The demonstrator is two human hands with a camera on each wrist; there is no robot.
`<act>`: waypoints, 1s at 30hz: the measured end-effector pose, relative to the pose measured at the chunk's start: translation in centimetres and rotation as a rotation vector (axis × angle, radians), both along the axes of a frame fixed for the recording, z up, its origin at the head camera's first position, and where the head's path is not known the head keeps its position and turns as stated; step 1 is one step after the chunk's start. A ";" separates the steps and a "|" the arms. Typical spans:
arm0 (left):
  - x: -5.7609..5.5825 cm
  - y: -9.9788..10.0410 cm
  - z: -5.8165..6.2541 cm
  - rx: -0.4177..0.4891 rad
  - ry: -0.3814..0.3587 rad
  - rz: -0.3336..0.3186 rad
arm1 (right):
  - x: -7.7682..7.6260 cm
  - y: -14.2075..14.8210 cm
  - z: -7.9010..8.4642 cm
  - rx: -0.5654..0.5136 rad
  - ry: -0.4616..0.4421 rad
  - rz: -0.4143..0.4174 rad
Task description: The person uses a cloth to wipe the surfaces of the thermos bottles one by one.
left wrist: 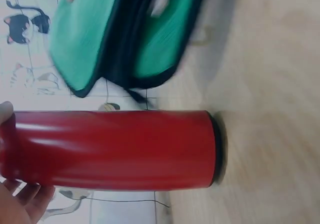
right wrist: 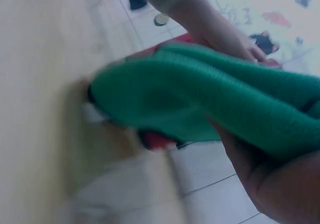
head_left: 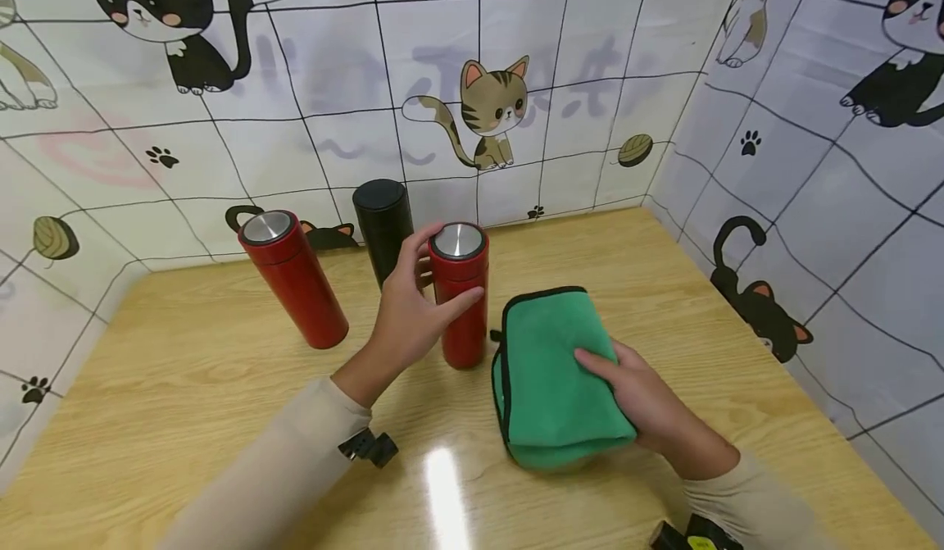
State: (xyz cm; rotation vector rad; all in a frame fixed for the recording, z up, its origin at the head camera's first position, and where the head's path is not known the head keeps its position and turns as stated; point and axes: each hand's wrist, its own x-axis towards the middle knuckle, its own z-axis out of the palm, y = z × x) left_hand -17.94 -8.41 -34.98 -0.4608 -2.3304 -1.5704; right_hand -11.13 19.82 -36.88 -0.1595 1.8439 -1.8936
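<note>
My left hand (head_left: 409,308) curls round the upper part of a red thermos (head_left: 463,320) with a silver-topped lid. That thermos is upright, its dark base right at the tabletop in the left wrist view. To its right, my right hand (head_left: 642,398) grips a folded green cloth (head_left: 553,370) with black edging and a small black loop. My thumb lies on top of the cloth; the other fingers are hidden beneath it. In the right wrist view the cloth (right wrist: 200,84) bulges in thick, soft folds and partly covers the thermos.
A second red thermos (head_left: 295,279) stands on the left of the wooden table (head_left: 199,386). Behind my left hand is a black thermos (head_left: 383,222), partly hidden. Cat-patterned sheeting (head_left: 332,66) lines the back and sides.
</note>
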 end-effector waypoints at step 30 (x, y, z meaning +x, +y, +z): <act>7.1 -2.1 -2.2 -0.006 0.345 -0.211 | 1.9 -10.7 -2.9 0.058 0.626 0.028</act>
